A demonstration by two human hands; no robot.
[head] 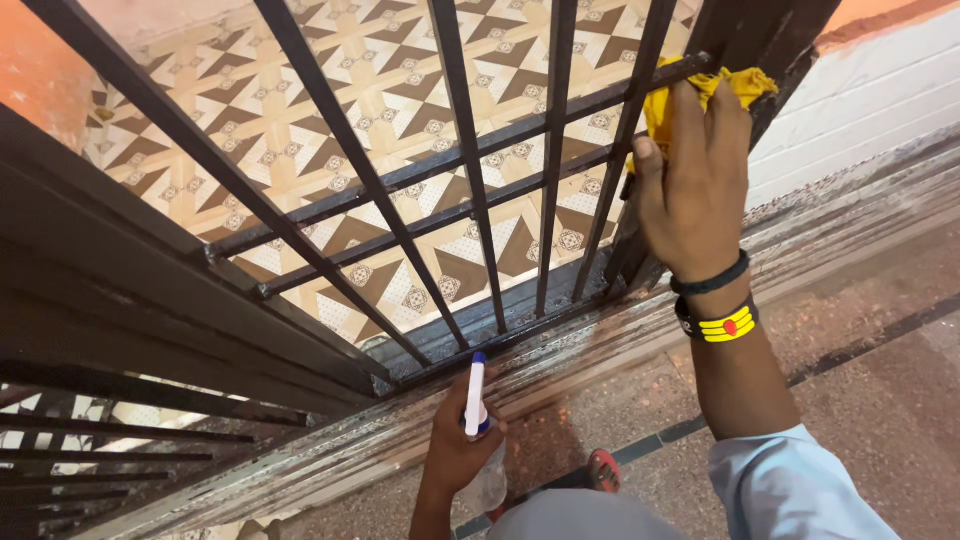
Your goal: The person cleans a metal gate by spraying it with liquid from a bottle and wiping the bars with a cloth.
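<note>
Yellow cloth [700, 95] bunched against dark gate bar, clear spray bottle [478, 420] upright below

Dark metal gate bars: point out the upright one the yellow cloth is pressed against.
The rightmost thin upright bar, beside the thick gate frame; the right hand presses the yellow cloth on it. The other uprights stand bare.

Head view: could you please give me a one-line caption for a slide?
Right hand presses a yellow cloth to a dark metal gate; left hand holds a spray bottle.
</note>
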